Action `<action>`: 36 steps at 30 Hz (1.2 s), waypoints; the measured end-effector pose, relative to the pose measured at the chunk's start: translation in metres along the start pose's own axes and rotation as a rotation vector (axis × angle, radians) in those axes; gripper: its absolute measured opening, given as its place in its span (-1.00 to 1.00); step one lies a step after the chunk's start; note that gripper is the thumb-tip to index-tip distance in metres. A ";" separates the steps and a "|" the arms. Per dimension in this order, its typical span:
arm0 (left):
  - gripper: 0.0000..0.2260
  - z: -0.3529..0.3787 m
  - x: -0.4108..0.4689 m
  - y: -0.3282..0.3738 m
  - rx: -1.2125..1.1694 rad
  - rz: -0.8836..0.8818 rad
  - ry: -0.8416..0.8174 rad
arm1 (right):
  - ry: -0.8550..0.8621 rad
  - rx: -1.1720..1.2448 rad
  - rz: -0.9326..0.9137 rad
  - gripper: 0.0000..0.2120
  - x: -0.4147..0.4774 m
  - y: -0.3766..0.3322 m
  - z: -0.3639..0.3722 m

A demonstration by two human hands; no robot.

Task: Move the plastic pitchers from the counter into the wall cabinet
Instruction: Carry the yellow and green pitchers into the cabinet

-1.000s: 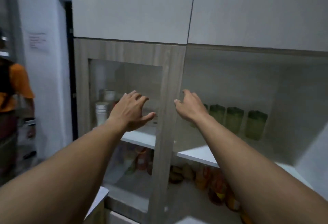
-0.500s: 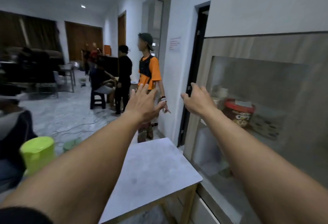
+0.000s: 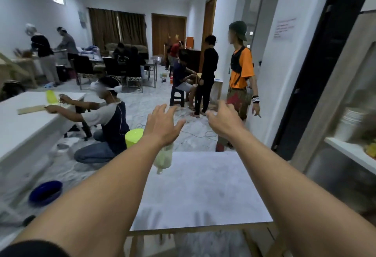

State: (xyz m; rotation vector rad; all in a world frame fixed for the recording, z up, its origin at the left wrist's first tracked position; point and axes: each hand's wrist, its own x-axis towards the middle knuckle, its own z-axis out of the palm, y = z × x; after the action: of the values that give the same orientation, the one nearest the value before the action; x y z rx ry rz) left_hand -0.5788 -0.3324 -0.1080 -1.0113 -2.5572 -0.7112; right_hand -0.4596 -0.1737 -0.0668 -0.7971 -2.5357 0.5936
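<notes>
Pale green, the plastic pitcher (image 3: 163, 159) stands on the far left part of the bench (image 3: 203, 191), partly hidden beneath your left hand (image 3: 161, 127). Your left hand and your right hand (image 3: 223, 121) both hover with fingers spread, holding nothing.

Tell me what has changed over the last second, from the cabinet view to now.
The view swung left, away from the wall cabinet with its green pitchers, toward the room and the small table. A pale green pitcher on the table's far left has come into sight, partly behind the left hand. Both hands, the right hand too, stayed open, empty and stretched forward; nothing was grasped or released.
</notes>
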 end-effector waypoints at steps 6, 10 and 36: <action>-0.49 0.014 -0.006 -0.101 -0.095 -0.148 0.029 | -0.056 0.059 0.024 -0.42 0.020 -0.039 0.092; -0.48 0.044 -0.009 -0.160 -0.169 -0.311 0.013 | -0.099 0.096 0.052 -0.41 0.035 -0.050 0.159; -0.76 0.270 0.067 -0.278 -0.594 -0.916 0.058 | -0.292 0.623 0.505 -0.82 0.157 0.032 0.468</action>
State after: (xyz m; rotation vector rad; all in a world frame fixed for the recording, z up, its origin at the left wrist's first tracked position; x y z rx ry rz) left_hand -0.8458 -0.3228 -0.3958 0.1680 -2.7336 -1.7516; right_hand -0.7976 -0.1802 -0.4274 -1.1593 -2.1470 1.6638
